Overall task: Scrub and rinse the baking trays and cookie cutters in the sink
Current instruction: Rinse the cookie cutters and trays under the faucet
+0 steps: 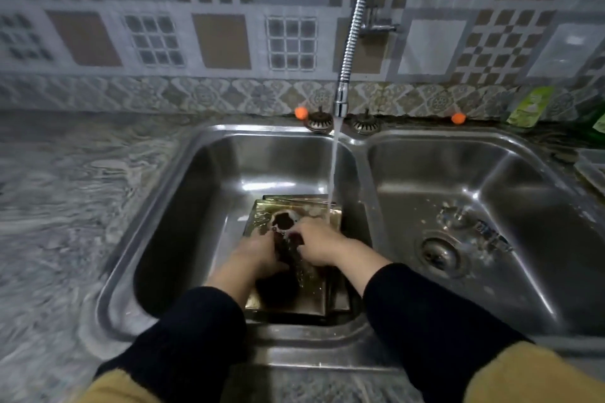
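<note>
In the left basin of the double sink (183, 193), a stack of square, brassy baking trays (296, 301) lies flat on the bottom, the top one tilted a little off the ones beneath so that their far edges show as separate lines. Water from the flexible tap (340, 105) falls in a thin stream onto the far right corner of the top tray. Both hands are down on the stack: the left hand (258, 253) and the right hand (322, 245) are curled toward each other around a small dark piece (284, 222) at the middle of the tray, probably a cookie cutter or a scrubbing pad; blur and shadow make it impossible to tell which, or whether the fingers pinch it or only press on it. The trays look like thin stiff sheet metal, so they should be light but rigid, and wet with soapy water they will likely be slippery and prone to sliding over one another. The safest hold is probably on the raised rim at two opposite sides, thumbs inside the lip, rather than on the flat slick face. A cutter, if that is what it is, would be light, thin-edged and easy to bend, best held by its outer wall. The right basin (458, 193) holds only splashes and its drain (438, 252).
</note>
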